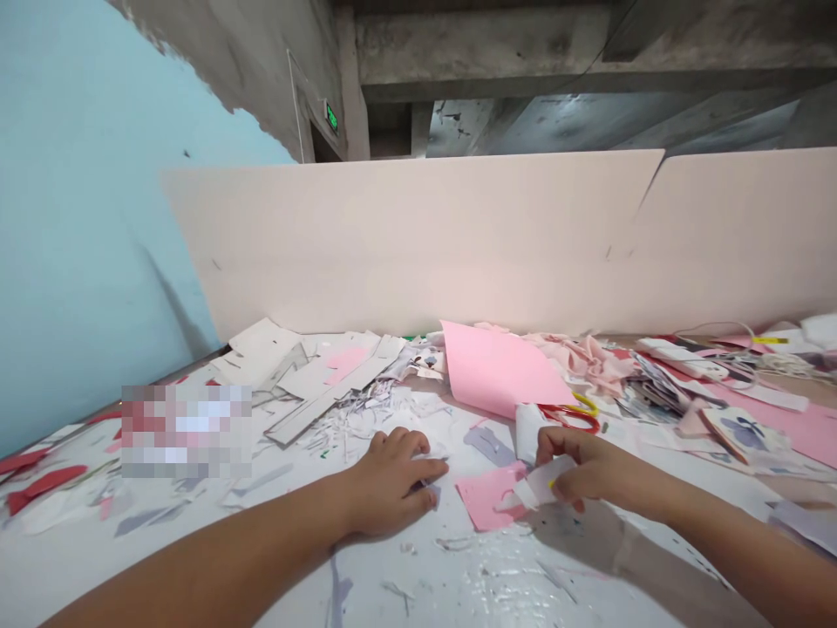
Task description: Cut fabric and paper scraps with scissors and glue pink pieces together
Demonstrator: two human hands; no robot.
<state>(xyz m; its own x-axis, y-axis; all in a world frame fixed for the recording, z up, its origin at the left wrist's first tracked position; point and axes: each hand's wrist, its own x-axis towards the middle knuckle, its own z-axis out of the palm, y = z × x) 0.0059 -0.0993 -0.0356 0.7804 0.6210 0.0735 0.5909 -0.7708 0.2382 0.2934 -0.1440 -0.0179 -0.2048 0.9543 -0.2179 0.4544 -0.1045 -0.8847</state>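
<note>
My left hand rests on the white tabletop among paper scraps, its thumb and fingers apart, holding nothing I can see. In a pinch between thumb and fingers, my right hand has a small white piece of paper. That piece overlaps the right edge of a small pink paper lying on the table between my hands. Just behind my right hand stands a white folded or rolled piece. Scissors with red and yellow handles lie beyond it, partly hidden. A large pink sheet leans up behind.
Cardboard strips and shredded paper lie at the back left, red scraps at the far left. A white power strip and a card with a purple bow are on the right. A pale board closes off the back.
</note>
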